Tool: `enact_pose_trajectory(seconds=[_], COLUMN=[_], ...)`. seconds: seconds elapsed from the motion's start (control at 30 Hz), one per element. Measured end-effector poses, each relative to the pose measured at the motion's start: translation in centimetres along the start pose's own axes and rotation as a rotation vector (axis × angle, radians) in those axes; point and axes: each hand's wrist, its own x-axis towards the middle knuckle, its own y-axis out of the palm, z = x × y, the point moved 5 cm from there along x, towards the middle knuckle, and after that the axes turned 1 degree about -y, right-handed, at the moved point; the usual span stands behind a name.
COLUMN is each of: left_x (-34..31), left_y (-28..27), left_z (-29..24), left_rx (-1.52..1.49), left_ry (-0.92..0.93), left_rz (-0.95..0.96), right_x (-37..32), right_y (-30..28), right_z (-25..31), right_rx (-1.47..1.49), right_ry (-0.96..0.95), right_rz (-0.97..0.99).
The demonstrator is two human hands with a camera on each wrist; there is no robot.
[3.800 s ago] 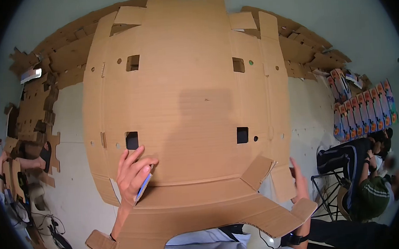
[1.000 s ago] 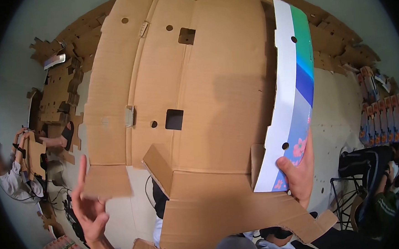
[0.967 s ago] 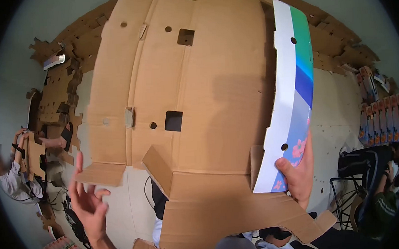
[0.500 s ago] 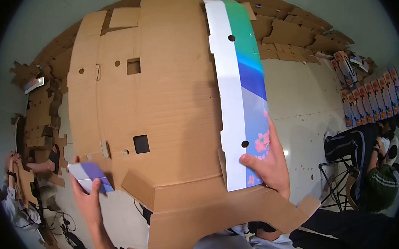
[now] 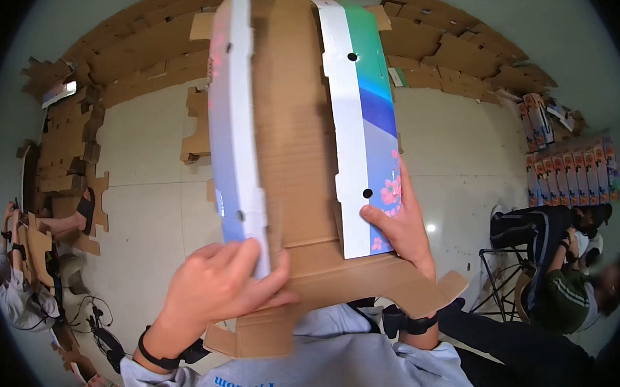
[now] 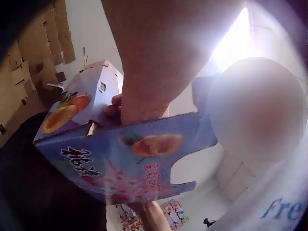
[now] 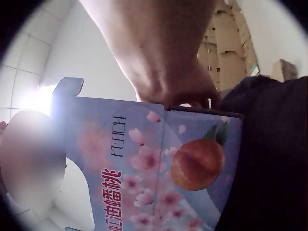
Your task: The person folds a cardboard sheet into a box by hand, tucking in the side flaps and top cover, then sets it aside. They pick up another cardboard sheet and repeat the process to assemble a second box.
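Observation:
A partly folded cardboard peach box lies in front of me, its bare brown bottom running away from my body. Both printed long sides stand raised: the left side panel and the right side panel. My left hand grips the near end of the left panel with curled fingers, some hidden inside the corner. On the right panel, my right hand has its thumb over the white strip and fingers behind. The notched near end flap slopes toward my shirt. Peach print shows on the box in the right wrist view.
Flattened cardboard is stacked along the far wall. Printed boxes stand in rows at the right, near a seated person and a folding stool. Another person sits at the left by cables.
From lying flat, the box has had first its right side, then its left side raised. My left hand moved from a corner flap at the left to the near end of the left panel.

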Motion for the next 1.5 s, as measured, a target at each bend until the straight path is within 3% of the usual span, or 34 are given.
enact_pose_trajectory(seconds=[0.13, 0.27, 0.33, 0.43, 0.53, 0.63, 0.73, 0.83, 0.93, 1.03, 1.13, 1.23, 1.27, 1.33, 1.4, 1.47, 1.5], left_x=[3.3, 3.9, 3.9, 2.7, -0.2, -1.5, -2.1, -1.7, -3.2, -2.9, -4.5, -3.7, -3.6, -3.2, -2.9, -2.0, -1.6], left_y=[4.1, 5.7, 5.9, 5.4, 4.1, 3.3, 3.6, 4.4, 6.5, 6.8, 8.8, 8.5, 8.3, 9.1, 10.0, 11.1, 11.6], left_z=[-0.6, 0.6, 0.2, 1.6, 3.6, 2.4, 0.4, -0.9, -1.4, -1.9, -0.8, 1.2, 1.7, 2.5, 3.0, 4.1, 4.5], left_rx=[0.086, -0.058, -0.076, -0.303, -0.142, -0.287, -0.508, -0.533, -0.778, -0.796, -0.873, -1.009, -0.987, -0.966, -0.837, -0.587, -0.626], left_ry=[0.135, 0.167, 0.151, -0.037, 0.033, -0.152, -0.330, -0.376, -0.599, -0.794, -1.016, -1.049, -1.022, -0.975, -0.878, -0.728, -0.742], left_rz=[0.029, -0.022, -0.007, 0.211, -0.102, -0.021, -0.173, -0.363, -0.686, -0.858, -0.885, -0.776, -0.620, -0.496, -0.438, -0.458, -0.482], right_x=[-0.2, -1.7, -2.3, -2.5, -2.6, -2.0, -1.0, -0.1, 1.3, 2.0, 1.8, 1.9, 1.8, 1.3, 0.4, 0.3, 0.4], right_y=[-0.7, -1.6, -1.9, -1.9, -2.9, -3.3, -3.7, -3.8, -4.8, -4.4, -3.5, -3.6, -3.7, -4.3, -4.9, -5.4, -5.7], right_z=[0.2, -0.3, 0.1, 0.7, -0.3, 0.0, -1.1, -0.9, -2.8, -3.7, -3.2, -3.8, -4.1, -4.6, -5.2, -5.3, -5.3], right_rx=[-0.042, 0.051, 0.039, -0.109, -0.028, 0.050, 0.022, 0.000, 0.014, -0.076, -0.147, -0.281, -0.241, -0.166, -0.096, 0.050, 0.162], right_ry=[0.009, 0.009, -0.003, 0.033, 0.029, 0.068, 0.038, 0.101, 0.091, 0.055, 0.060, -0.015, 0.041, 0.151, 0.267, 0.284, 0.246], right_rz=[-0.047, -0.100, -0.127, -0.138, -0.166, -0.149, -0.086, -0.005, 0.122, 0.129, 0.094, 0.046, 0.046, 0.038, 0.036, 0.028, 0.017])
